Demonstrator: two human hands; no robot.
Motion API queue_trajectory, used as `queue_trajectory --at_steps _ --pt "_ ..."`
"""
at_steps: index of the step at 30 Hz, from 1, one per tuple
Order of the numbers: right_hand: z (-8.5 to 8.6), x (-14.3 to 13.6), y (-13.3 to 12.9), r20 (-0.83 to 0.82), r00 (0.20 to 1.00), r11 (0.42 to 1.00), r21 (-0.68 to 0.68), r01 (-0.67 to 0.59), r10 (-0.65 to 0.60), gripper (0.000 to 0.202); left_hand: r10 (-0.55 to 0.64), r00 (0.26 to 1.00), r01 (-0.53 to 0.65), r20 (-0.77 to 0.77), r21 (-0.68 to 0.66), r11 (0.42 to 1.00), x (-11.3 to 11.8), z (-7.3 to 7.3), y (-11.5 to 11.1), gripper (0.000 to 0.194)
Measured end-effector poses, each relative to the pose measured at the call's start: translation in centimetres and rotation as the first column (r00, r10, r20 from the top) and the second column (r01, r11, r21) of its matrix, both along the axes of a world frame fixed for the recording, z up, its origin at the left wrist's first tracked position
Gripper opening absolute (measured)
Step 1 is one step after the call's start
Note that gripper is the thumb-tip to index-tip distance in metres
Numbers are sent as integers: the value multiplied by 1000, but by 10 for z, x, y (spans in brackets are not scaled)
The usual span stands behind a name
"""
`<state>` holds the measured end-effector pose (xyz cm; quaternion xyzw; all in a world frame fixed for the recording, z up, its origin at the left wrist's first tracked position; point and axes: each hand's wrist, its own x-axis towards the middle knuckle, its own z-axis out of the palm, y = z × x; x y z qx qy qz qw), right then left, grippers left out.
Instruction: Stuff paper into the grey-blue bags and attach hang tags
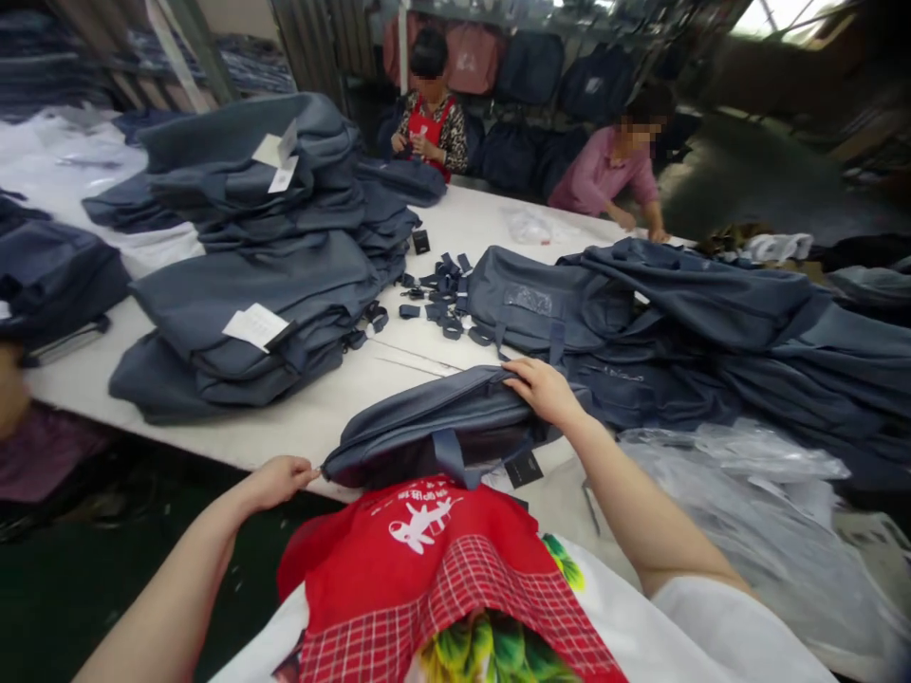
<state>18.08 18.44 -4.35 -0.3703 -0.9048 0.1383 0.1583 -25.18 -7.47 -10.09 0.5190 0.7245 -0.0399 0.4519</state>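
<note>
A dark blue travel bag (405, 417) lies on the table's near edge, right against my red apron. At the bag's left end, my left hand (281, 482) is closed in a pinch on its corner. My right hand (542, 389) curls over the upper edge at the right end, thumb side toward me, gripping the fabric. A wide strap handle (450, 453) hangs on the side facing me, and a black tag (523, 469) shows beside it. Beyond the bag, several short dark straps with clips (445, 285) lie loose on the white table (356, 394).
Stacked blue bags with white tags (256, 327) stand at left. More bags (641, 313) are heaped at right, beside clear plastic sleeves (747, 493). Across the table are a person in a red apron (434, 128) and another in a pink shirt (604, 171). Someone's arm shows at far left.
</note>
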Motion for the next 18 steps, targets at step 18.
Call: queue_trajectory --at_steps 18 --pt "35 -82 -83 143 913 920 26 -390 383 30 -46 999 39 -3 563 826 112 40 129 41"
